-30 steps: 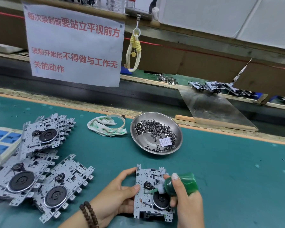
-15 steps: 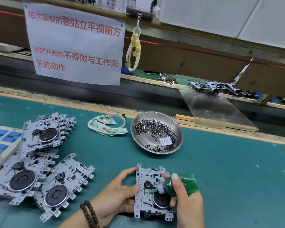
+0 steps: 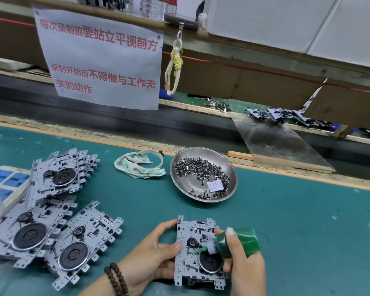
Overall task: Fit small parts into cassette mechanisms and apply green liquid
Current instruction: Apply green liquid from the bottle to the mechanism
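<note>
A: Left hand (image 3: 150,255) grips the cassette mechanism (image 3: 198,251) by its edge, near desk front. Right hand (image 3: 241,259), fingers wrapped round the green bottle (image 3: 237,242), nozzle at the small hub.

B: Risk?

A: Squeeze too hard, liquid likely floods onto the black flywheel.

B: Surroundings?

A: Teal desk (image 3: 286,221), steel dish (image 3: 203,174) of small parts, stacked mechanisms (image 3: 51,221) left, paper sign (image 3: 100,60) above.

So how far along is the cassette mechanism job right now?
In hand: the left hand steadies one mechanism while the right hand tips the green bottle onto it. Left: possibly the stacked mechanisms, whose state I cannot tell; small parts remain in the metal dish.
</note>
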A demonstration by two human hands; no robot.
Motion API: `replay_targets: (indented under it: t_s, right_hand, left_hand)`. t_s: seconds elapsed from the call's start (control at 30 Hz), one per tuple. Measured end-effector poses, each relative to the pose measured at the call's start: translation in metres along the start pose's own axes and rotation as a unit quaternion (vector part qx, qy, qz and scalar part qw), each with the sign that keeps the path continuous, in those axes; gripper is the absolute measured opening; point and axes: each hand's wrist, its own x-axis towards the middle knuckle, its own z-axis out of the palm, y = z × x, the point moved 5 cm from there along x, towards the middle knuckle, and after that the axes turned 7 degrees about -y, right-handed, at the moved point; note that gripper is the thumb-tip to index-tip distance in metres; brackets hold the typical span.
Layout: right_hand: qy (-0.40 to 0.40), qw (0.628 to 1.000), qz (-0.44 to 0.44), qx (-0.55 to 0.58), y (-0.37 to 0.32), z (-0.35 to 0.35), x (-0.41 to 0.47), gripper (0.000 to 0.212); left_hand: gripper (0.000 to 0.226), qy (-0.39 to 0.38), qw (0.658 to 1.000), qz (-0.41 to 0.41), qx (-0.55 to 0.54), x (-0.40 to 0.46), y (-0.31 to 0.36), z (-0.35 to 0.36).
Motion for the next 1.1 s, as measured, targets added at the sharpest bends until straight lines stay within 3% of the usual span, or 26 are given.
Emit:
replay_targets:
  t_s: [0.23,0.43,0.67,0.73,0.83,0.87,0.93,0.97,1.0,1.03,1.1]
  right_hand:
    - [-0.018,1.000,0.007,0.018,0.001,0.000,0.001,0.018]
    - [0.030,0.962,0.043,0.267,-0.006,-0.015,-0.002,0.041]
    - [0.057,0.926,0.109,0.357,-0.006,-0.038,0.006,0.044]
    - [0.035,0.917,0.121,0.378,-0.006,-0.038,0.006,0.043]
    - [-0.046,0.900,0.127,0.415,-0.010,-0.037,0.002,0.071]
    - [-0.079,0.890,0.127,0.432,-0.008,-0.039,0.002,0.065]
    - [-0.103,0.881,0.134,0.442,-0.004,-0.041,0.002,0.023]
    - [-0.106,0.915,0.119,0.370,-0.012,-0.042,0.004,0.032]
    - [-0.077,0.959,0.027,0.271,-0.026,-0.055,0.015,0.045]
    - [-0.146,0.948,-0.061,0.275,-0.028,-0.054,0.023,0.048]
    - [-0.234,0.925,-0.078,0.288,-0.025,-0.045,0.024,0.046]
  left_hand:
    - [0.043,-0.004,1.000,-0.002,0.004,0.000,0.000,0.000]
    - [0.041,0.017,1.000,-0.001,0.010,0.004,0.000,-0.001]
    - [0.041,0.020,1.000,0.017,0.011,-0.001,0.012,0.004]
    - [0.040,0.024,0.999,0.041,0.010,-0.004,0.021,0.004]
    - [0.042,0.041,0.995,0.087,0.025,-0.007,0.039,0.004]
    - [0.042,0.045,0.993,0.102,0.028,-0.008,0.046,0.004]
    - [0.042,0.051,0.990,0.126,0.028,-0.008,0.060,0.005]
    - [0.043,0.055,0.989,0.137,0.029,-0.008,0.066,0.005]
    - [0.045,0.060,0.987,0.145,0.031,-0.007,0.072,0.005]
    - [0.047,0.064,0.985,0.154,0.031,-0.007,0.077,0.005]
    - [0.049,0.071,0.983,0.170,0.027,-0.006,0.086,0.007]
